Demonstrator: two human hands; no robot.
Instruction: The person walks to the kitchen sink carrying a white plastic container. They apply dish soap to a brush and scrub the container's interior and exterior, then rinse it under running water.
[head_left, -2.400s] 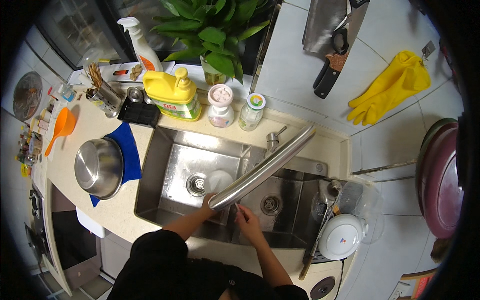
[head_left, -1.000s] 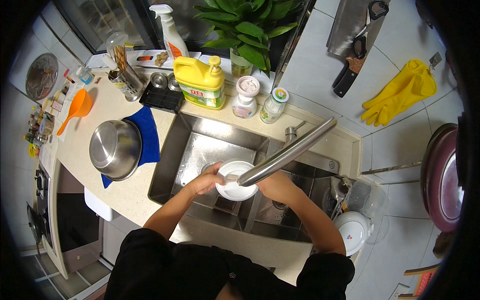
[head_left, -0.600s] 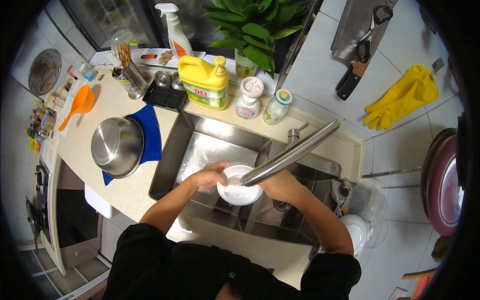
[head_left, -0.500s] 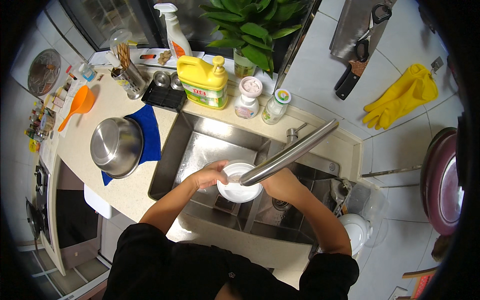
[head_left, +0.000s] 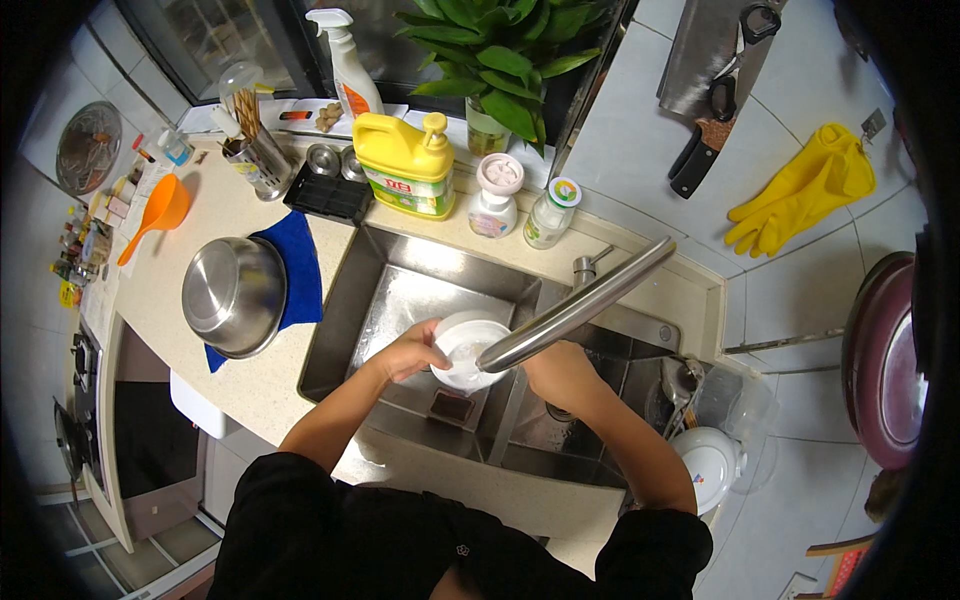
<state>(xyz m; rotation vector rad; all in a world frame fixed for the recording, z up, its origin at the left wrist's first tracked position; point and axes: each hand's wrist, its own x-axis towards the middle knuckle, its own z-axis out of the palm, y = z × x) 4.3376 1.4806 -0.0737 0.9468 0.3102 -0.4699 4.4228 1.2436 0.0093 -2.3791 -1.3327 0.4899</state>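
A white bowl (head_left: 468, 335) is held over the sink (head_left: 430, 265), beneath the end of the faucet spout (head_left: 580, 305). It looks tilted, and clear water shows in it and at its lower rim. My left hand (head_left: 408, 354) grips the bowl's left side, thumb over the rim. To the right of the spout is my right hand (head_left: 562, 378), close to the bowl. The spout covers its fingertips, so whether it touches the bowl is hidden.
An upturned steel basin (head_left: 232, 295) rests partly on a blue cloth (head_left: 300, 265), left of the sink. Behind the sink stand a yellow detergent jug (head_left: 405, 165), a pump bottle (head_left: 494, 200) and a lidded jar (head_left: 550, 215). Right of the sink, stacked bowls (head_left: 708, 465) sit near clear containers (head_left: 735, 400).
The bowl has shifted slightly left and up and tilted, with its inside turned differently under the spout. My left hand moved with it; my right hand stayed near the spout.
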